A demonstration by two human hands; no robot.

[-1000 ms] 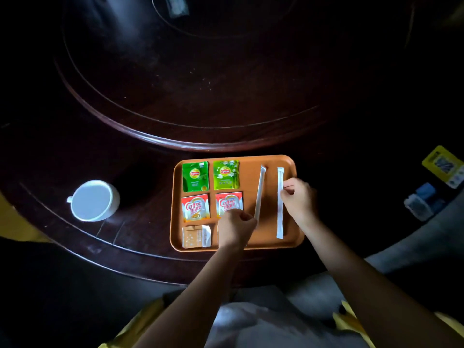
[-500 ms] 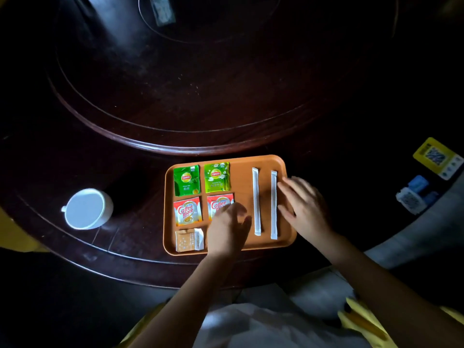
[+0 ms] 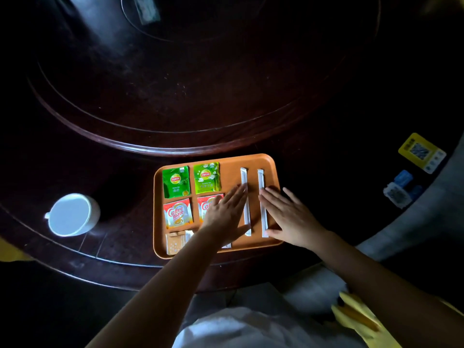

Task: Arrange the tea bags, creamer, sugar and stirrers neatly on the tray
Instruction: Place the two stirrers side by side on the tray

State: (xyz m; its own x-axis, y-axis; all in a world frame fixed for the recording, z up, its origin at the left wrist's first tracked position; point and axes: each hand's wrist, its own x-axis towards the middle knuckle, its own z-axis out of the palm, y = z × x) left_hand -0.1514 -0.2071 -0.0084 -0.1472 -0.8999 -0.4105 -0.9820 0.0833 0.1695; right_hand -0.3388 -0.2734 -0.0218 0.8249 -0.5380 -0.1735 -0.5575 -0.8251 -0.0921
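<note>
Since a second ago we note the stirrers straightened: the left stirrer (image 3: pixel 245 200), then slanted, now lies parallel to the right stirrer (image 3: pixel 262 202), both running front to back on the right half of the tray (image 3: pixel 251 160). The left hand (image 3: pixel 224 217), a fist a second ago, has opened flat; the right hand (image 3: pixel 288 217), then pinching its stirrer, has also spread. The tray sits on a dark table (image 3: pixel 175 101) just in front of a raised round centre. On its left half we see two green tea bags (image 3: pixel 175 181) side by side at the back, the second (image 3: pixel 207 177) to its right. In front of them lie two red creamer packets: one (image 3: pixel 177 213) in full view, the other (image 3: pixel 206 205) partly under the left hand. A brown sugar packet (image 3: pixel 175 242) lies at the front left; a white corner (image 3: pixel 226 245) shows past the left wrist, and we cannot tell what it belongs to. A white cup (image 3: pixel 71 214) stands on the table well left of the tray. A yellow card (image 3: pixel 421 151) and a blue-and-white object (image 3: pixel 400 188) lie far right. Both hands lie palm down, fingers extended and slightly splayed, gripping nothing. The left hand's outer edge touches the left stirrer; the right hand's fingertips (image 3: pixel 262 193) and thumb touch the right stirrer.
</note>
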